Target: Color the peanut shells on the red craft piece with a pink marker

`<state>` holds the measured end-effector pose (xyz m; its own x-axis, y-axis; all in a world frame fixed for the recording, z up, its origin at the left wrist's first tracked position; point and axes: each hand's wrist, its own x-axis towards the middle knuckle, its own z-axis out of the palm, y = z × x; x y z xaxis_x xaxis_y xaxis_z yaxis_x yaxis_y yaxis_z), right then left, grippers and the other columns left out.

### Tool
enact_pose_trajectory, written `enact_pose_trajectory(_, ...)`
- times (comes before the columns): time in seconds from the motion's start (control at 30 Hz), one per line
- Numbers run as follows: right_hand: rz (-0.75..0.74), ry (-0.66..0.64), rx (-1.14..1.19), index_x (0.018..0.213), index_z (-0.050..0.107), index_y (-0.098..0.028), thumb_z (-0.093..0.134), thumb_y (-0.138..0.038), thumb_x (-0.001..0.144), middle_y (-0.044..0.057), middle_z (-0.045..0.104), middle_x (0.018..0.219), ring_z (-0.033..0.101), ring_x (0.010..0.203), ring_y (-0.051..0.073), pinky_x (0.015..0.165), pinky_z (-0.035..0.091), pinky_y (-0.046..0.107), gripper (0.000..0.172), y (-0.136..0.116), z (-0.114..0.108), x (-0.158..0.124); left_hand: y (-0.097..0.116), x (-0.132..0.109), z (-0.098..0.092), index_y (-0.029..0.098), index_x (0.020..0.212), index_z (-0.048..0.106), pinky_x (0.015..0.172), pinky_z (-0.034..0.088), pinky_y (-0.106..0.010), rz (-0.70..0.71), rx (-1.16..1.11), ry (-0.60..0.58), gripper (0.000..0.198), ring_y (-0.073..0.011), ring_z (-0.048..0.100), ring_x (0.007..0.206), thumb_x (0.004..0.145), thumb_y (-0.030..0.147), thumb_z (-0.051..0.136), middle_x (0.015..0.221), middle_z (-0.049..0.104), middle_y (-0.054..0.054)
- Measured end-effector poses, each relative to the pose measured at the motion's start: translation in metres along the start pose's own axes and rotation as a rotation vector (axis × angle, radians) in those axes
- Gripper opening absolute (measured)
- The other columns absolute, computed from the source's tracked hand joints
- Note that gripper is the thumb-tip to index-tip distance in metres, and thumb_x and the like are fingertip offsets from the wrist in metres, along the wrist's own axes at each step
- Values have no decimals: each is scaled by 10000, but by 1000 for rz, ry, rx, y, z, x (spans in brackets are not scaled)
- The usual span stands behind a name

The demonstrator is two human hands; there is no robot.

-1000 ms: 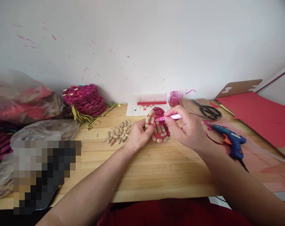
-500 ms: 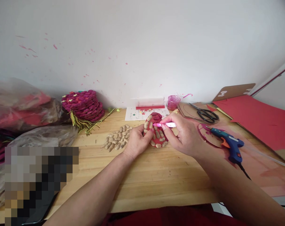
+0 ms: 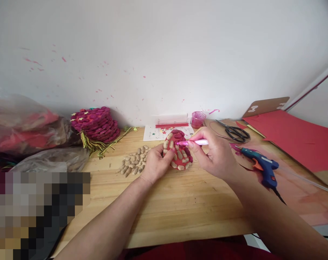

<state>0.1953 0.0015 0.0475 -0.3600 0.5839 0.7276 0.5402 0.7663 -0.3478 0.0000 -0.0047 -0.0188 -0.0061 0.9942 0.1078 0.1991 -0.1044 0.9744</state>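
Observation:
My left hand (image 3: 158,160) grips the left edge of a red gourd-shaped piece (image 3: 174,146) with peanuts stuck on it, tilted up over the table. Peanuts along its top and right side are coloured magenta; those on the left and bottom are bare tan. In my right hand (image 3: 214,153) is a white-handled paintbrush (image 3: 201,142), pinched between thumb and fingers. Its pink-stained tip touches the piece near the middle. Left of my left hand lies a pile of loose peanuts (image 3: 133,161) on the wooden table (image 3: 164,216).
Behind stand a cup of pink paint (image 3: 198,120) and a sheet with small stars (image 3: 150,133). At right lie scissors (image 3: 236,133), a blue glue gun (image 3: 265,168) and red card (image 3: 296,135). Magenta peanut pieces (image 3: 95,122) are stacked at left beside plastic bags (image 3: 52,157).
The brush in my right hand is tilted slightly differently, its tip still on the piece. The whole view has shifted a little; my left hand keeps its grip.

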Motion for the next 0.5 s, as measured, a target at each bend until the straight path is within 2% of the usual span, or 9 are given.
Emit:
enact_pose_trajectory(0.13,13,-40,17,931,561,-243,625,-211,977,8,713,809,670,703,177,613,459,307,85,1,2,-1,2,-1,0,177,797,685,573,485,-260,22,-2,-14,300,-175,636,606,877,467,667,675,703,-27)
enact_pose_trajectory(0.3,-7,24,-53,885,546,-245,611,-195,967,14,690,777,650,698,186,636,467,324,116,4,0,1,3,-1,0,175,764,679,562,452,-248,40,32,15,303,-151,581,587,875,456,668,649,666,-9)
enact_pose_trajectory(0.43,53,-40,36,919,564,-242,628,-206,977,-5,713,791,658,661,159,587,450,296,93,2,-1,2,4,-1,0,169,795,693,577,458,-250,40,16,-14,314,-155,593,607,886,467,660,674,683,-17)
enact_pose_trajectory(0.5,41,-32,26,921,565,-241,624,-194,973,4,712,809,661,691,168,614,461,305,91,3,-1,2,3,-1,0,169,785,691,575,450,-244,45,12,-9,316,-147,578,600,879,470,671,665,671,-11)
